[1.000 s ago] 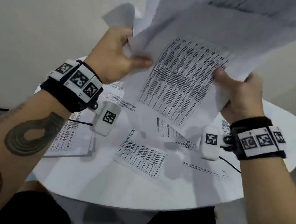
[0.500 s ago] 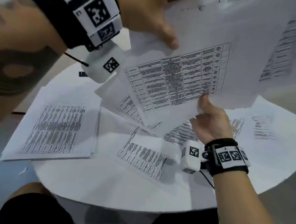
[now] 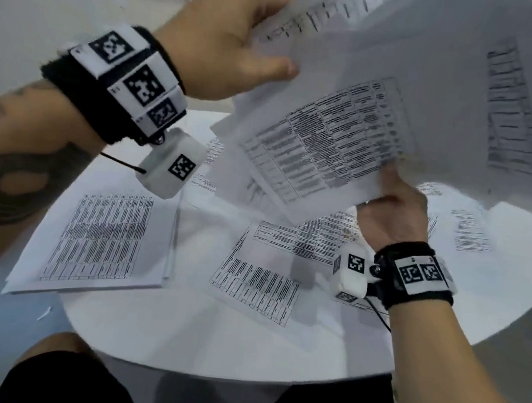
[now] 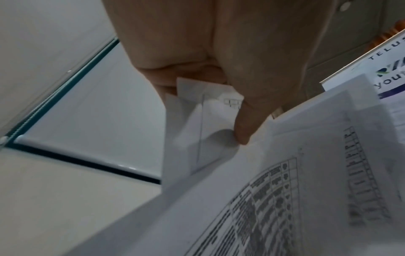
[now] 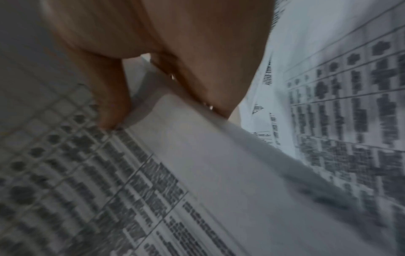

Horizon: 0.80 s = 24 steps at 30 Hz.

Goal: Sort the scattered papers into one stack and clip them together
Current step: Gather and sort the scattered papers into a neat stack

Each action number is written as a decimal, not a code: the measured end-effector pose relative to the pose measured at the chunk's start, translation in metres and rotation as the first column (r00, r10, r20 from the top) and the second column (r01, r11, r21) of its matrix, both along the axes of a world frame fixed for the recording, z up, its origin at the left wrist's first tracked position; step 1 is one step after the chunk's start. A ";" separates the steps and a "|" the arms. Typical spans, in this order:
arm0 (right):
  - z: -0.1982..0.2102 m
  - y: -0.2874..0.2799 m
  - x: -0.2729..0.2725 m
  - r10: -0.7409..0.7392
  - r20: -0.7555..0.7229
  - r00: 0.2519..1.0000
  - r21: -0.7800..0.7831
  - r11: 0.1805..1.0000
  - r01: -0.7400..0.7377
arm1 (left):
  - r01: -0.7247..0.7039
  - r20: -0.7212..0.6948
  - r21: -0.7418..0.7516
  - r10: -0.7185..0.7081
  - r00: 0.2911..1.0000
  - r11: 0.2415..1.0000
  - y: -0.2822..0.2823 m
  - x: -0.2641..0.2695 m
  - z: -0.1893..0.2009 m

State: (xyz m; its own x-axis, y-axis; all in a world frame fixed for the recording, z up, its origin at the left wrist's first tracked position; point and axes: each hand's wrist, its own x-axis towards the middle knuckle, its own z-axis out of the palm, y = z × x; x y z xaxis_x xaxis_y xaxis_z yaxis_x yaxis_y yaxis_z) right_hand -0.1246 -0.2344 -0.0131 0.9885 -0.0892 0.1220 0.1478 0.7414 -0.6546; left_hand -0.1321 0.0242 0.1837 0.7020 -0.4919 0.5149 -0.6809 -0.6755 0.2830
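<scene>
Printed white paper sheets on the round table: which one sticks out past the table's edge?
The printed sheet at the table's left: its lower-left corner overhangs the round white table.

Left hand [image 3: 226,40] raised far-left, thumb and fingers pinched; right hand [image 3: 394,213] lower, near-right, thumb up, fingers curled.

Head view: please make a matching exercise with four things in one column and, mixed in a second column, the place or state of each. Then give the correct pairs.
Things:
1. left hand
2. right hand
3. neat pile of papers
4. round white table

Places or states:
A. lies at the table's left edge, partly overhanging it
B. grips the lower edge of the raised sheets
C. carries scattered printed sheets
D. grips the upper left part of the raised sheets

Pairs: 1-D, 2-B, 3-A, 4-C
</scene>
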 end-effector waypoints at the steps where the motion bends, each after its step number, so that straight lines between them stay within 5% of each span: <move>1: 0.006 0.000 0.000 -0.057 -0.018 0.998 0.015 0.998 0.057 | -0.025 0.008 -0.029 0.025 1.000 0.999 0.002 0.004 -0.008; 6: 0.034 -0.008 0.006 -0.310 -0.054 0.949 -0.048 0.950 0.308 | -0.189 -0.211 -0.179 0.150 0.966 0.966 0.005 0.013 -0.061; 10: 0.046 -0.012 0.010 -0.418 0.031 0.908 -0.215 0.884 0.414 | -0.338 -0.295 -0.383 0.233 0.927 0.860 0.006 0.019 -0.095; 14: 0.040 -0.018 0.014 -0.537 0.094 0.839 -0.500 0.703 0.506 | -0.410 -0.336 -0.325 0.301 0.892 0.852 0.006 0.019 -0.104; 20: 0.037 -0.019 0.014 -0.606 0.127 0.785 -0.645 0.551 0.529 | -0.174 -0.438 -0.519 -0.087 0.895 0.837 0.017 0.025 -0.081; 24: 0.041 -0.020 0.012 -0.553 0.199 0.809 -0.737 0.460 0.496 | -0.337 -0.648 -0.677 -0.313 0.694 0.654 0.021 0.036 -0.058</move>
